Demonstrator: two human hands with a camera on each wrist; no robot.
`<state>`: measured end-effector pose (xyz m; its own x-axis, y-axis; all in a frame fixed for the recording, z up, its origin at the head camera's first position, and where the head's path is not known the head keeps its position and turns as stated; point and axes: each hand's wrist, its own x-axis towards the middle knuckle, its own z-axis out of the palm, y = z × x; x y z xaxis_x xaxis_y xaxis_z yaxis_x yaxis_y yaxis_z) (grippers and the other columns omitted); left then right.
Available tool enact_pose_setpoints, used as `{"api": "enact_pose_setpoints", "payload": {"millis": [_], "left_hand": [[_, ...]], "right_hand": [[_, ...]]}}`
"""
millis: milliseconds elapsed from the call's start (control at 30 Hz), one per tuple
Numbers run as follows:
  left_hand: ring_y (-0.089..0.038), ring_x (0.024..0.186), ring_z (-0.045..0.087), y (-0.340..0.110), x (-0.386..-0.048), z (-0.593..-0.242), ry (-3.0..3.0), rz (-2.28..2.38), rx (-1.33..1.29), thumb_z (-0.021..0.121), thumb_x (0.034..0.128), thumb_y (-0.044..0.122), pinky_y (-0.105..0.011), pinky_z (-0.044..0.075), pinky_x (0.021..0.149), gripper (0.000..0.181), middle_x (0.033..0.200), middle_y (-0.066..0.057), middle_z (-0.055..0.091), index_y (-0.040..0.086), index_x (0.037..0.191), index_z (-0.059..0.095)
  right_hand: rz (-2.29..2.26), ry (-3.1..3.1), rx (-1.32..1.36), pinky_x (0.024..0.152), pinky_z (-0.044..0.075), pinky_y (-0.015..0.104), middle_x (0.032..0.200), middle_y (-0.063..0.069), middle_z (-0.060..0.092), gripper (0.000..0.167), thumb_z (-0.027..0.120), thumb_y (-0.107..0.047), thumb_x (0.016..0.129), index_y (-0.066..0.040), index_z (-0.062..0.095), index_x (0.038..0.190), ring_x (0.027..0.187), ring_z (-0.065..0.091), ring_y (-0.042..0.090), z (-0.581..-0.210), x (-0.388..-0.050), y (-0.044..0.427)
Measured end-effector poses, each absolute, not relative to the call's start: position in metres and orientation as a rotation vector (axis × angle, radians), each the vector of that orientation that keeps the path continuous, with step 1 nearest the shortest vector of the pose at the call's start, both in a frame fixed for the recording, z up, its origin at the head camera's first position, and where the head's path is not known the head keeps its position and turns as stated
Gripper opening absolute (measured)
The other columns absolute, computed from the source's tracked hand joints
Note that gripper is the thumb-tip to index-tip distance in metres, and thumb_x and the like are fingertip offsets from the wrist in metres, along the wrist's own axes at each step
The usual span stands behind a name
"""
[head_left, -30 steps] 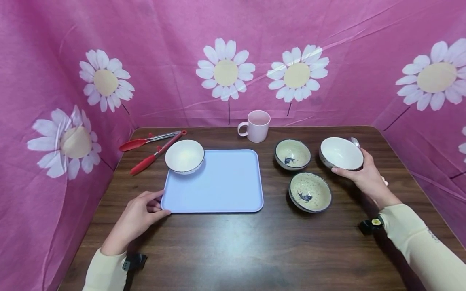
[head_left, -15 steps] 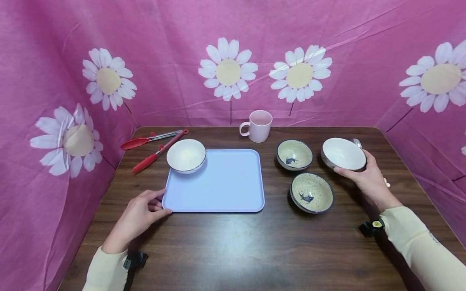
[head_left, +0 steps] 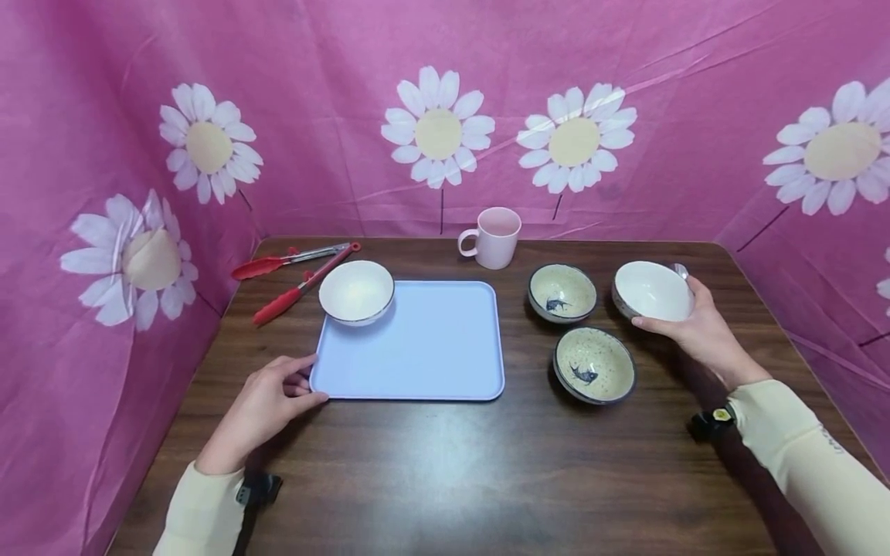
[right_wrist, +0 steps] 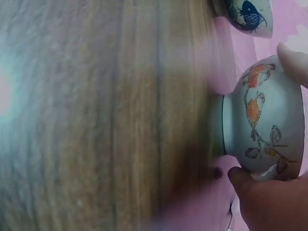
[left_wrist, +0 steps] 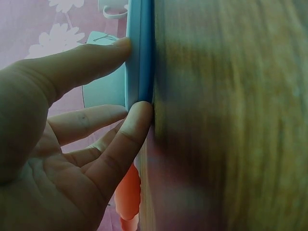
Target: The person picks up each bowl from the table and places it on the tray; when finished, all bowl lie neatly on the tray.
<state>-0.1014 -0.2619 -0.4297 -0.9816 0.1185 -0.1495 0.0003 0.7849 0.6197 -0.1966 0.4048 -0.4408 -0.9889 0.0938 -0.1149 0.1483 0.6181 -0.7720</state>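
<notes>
My left hand (head_left: 267, 405) holds the front left corner of a pale blue tray (head_left: 431, 347), thumb at the front edge and fingers at the left side. In the left wrist view, thumb and fingertips touch the tray's rim (left_wrist: 135, 62). A white bowl (head_left: 357, 292) sits at the tray's back left corner. On the right, my right hand (head_left: 712, 340) grips another white bowl (head_left: 652, 292), thumb at its front and fingers round its right side. The right wrist view shows this bowl's orange and brown pattern (right_wrist: 255, 110). Its foot appears close to the table; contact is unclear.
Two speckled bowls with blue fish, one farther back (head_left: 562, 289) and one nearer (head_left: 594, 367), stand between tray and right hand. Behind them is a pink mug (head_left: 498, 238). Red-tipped tongs (head_left: 299, 289) lie back left. A shiny metal piece (head_left: 680, 270) shows behind the held bowl.
The head view has shifted slightly. My right hand and its bowl have edged a little to the left since half a second ago. My left hand stays at the tray corner.
</notes>
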Motion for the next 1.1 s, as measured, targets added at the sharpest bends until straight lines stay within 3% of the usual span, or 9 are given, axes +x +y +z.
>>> {"api": "enact_pose_setpoints", "payload": {"millis": [167, 333, 433, 567, 667, 867, 1100], "left_hand": [[-0.018, 0.098, 0.076, -0.262, -0.100, -0.430, 2.778, 0.954, 0.074, 0.093, 0.0945, 0.022, -0.042, 0.070, 0.093, 0.072, 0.125, -0.017, 0.073, -0.003, 0.155, 0.063], [-0.017, 0.097, 0.074, -0.262, -0.100, -0.429, 2.760, 0.939, 0.059, 0.093, 0.0940, 0.024, -0.043, 0.070, 0.094, 0.074, 0.124, -0.017, 0.072, -0.003, 0.156, 0.062], [-0.017, 0.096, 0.074, -0.262, -0.099, -0.429, 2.757, 0.936, 0.059, 0.093, 0.0940, 0.023, -0.042, 0.070, 0.094, 0.074, 0.122, -0.016, 0.072, -0.003, 0.156, 0.062], [-0.018, 0.097, 0.075, -0.262, -0.099, -0.429, 2.773, 0.947, 0.075, 0.093, 0.0942, 0.022, -0.041, 0.070, 0.092, 0.072, 0.121, -0.016, 0.073, -0.004, 0.154, 0.063], [-0.018, 0.097, 0.075, -0.262, -0.100, -0.429, 2.782, 0.957, 0.086, 0.093, 0.0943, 0.022, -0.041, 0.070, 0.091, 0.072, 0.121, -0.016, 0.073, -0.005, 0.154, 0.063], [-0.018, 0.097, 0.076, -0.262, -0.101, -0.430, 2.785, 0.956, 0.092, 0.092, 0.0950, 0.021, -0.040, 0.070, 0.090, 0.070, 0.121, -0.016, 0.073, -0.005, 0.154, 0.063], [-0.017, 0.096, 0.075, -0.263, -0.100, -0.430, 2.772, 0.943, 0.087, 0.092, 0.0948, 0.023, -0.041, 0.070, 0.091, 0.072, 0.123, -0.017, 0.072, -0.004, 0.154, 0.063]], "right_hand": [[-1.324, 2.768, 0.263, 0.135, 0.028, 0.049, 0.182, 0.034, 0.013, 0.128, 0.087, -0.042, 0.099, -0.004, -0.006, 0.178, 0.156, 0.032, 0.054, -0.440, -0.192, 0.404], [-1.324, 2.784, 0.305, 0.137, 0.026, 0.053, 0.184, 0.032, 0.010, 0.130, 0.087, -0.043, 0.098, -0.005, -0.007, 0.178, 0.158, 0.030, 0.054, -0.431, -0.188, 0.405], [-1.304, 2.821, 0.316, 0.138, 0.024, 0.060, 0.185, 0.031, 0.008, 0.130, 0.087, -0.044, 0.098, -0.006, -0.008, 0.179, 0.160, 0.028, 0.056, -0.415, -0.185, 0.401], [-1.328, 2.848, 0.301, 0.137, 0.028, 0.059, 0.187, 0.025, 0.008, 0.129, 0.088, -0.044, 0.097, -0.012, -0.005, 0.180, 0.162, 0.028, 0.052, -0.382, -0.186, 0.383], [-1.410, 2.821, 0.249, 0.139, 0.028, 0.058, 0.188, 0.021, 0.008, 0.129, 0.091, -0.038, 0.096, -0.016, -0.003, 0.181, 0.164, 0.027, 0.048, -0.357, -0.189, 0.358], [-1.543, 2.729, 0.067, 0.137, 0.027, 0.069, 0.188, 0.017, 0.014, 0.135, 0.098, -0.027, 0.089, -0.020, 0.000, 0.182, 0.167, 0.030, 0.045, -0.324, -0.191, 0.283], [-1.808, 2.466, -0.089, 0.138, 0.032, 0.056, 0.183, 0.011, 0.029, 0.137, 0.102, -0.012, 0.079, -0.019, 0.011, 0.181, 0.162, 0.039, 0.032, -0.330, -0.192, 0.187]]}}
